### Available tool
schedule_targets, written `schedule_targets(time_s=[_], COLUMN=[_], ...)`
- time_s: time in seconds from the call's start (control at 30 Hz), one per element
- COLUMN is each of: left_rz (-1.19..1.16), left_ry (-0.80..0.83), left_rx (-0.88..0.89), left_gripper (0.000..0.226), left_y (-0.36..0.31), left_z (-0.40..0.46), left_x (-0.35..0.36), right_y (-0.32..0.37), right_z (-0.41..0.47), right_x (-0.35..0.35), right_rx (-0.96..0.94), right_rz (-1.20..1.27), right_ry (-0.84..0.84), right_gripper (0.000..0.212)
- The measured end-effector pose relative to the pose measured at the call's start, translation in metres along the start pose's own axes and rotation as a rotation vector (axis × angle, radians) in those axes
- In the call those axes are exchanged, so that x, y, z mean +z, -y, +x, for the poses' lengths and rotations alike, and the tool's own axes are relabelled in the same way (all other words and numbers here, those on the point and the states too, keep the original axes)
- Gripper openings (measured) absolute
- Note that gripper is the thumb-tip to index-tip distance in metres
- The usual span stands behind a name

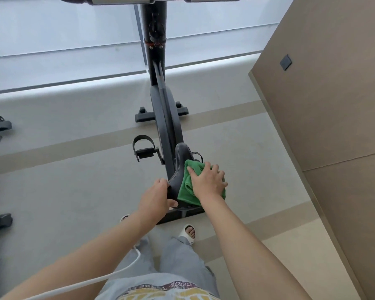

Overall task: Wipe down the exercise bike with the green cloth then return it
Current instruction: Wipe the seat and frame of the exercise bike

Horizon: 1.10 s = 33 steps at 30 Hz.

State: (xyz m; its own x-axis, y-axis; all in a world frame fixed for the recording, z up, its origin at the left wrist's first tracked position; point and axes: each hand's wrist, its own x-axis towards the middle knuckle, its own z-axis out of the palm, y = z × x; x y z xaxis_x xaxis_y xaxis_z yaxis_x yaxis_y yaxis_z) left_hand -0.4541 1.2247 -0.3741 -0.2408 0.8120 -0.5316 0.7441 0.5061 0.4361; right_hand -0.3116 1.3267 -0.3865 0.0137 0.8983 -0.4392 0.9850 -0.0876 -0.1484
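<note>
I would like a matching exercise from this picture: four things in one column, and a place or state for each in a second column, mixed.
Things:
1. green cloth
2. left hand
3. right hand
4. left pedal

Places or states:
a. grips the left edge of the saddle
b. lies on the right side of the saddle
c. hangs free, with a strap loop, touched by nothing
d. presses flat on the cloth

Pairs: 1-b, 2-a, 3-d, 4-c

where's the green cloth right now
In the head view the green cloth lies on the right half of the bike saddle, pressed under the right hand, while the left hand grips the saddle's left edge.
</note>
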Motion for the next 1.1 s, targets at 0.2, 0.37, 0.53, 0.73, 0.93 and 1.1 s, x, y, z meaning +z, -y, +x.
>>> schedule_targets(time_s=[0.2,0.37,0.53,0.73,0.93,1.1], left_rz=[0.019,0.009,-0.013,-0.024,-0.072,-0.518], left_ry=[0.012,0.001,-0.011,-0.024,-0.053,0.051], left_rx=[0.013,0.014,0.007,-0.022,-0.018,-0.070], left_gripper=[0.054,0.057,0.058,0.055,0.054,0.039], left_y=[0.001,0.001,0.003,0.003,0.006,0.031], left_z=[-0.004,-0.005,-0.003,-0.003,-0.009,-0.008], left_x=[-0.005,-0.004,0.000,0.003,0.004,-0.002], right_y=[-0.053,-0.050,-0.015,0.023,-0.005,-0.048], right_z=[-0.034,-0.042,-0.019,0.036,0.011,-0.046], right_x=[0.012,0.017,0.005,-0.010,0.003,0.030], right_rx=[-0.201,-0.115,-0.063,-0.197,-0.435,-0.514], right_rz=[0.143,0.220,0.091,0.149,0.179,-0.002], right_ry=[-0.008,0.002,-0.033,0.004,-0.105,-0.183], right_gripper=[0.087,0.089,0.088,0.084,0.065,0.074])
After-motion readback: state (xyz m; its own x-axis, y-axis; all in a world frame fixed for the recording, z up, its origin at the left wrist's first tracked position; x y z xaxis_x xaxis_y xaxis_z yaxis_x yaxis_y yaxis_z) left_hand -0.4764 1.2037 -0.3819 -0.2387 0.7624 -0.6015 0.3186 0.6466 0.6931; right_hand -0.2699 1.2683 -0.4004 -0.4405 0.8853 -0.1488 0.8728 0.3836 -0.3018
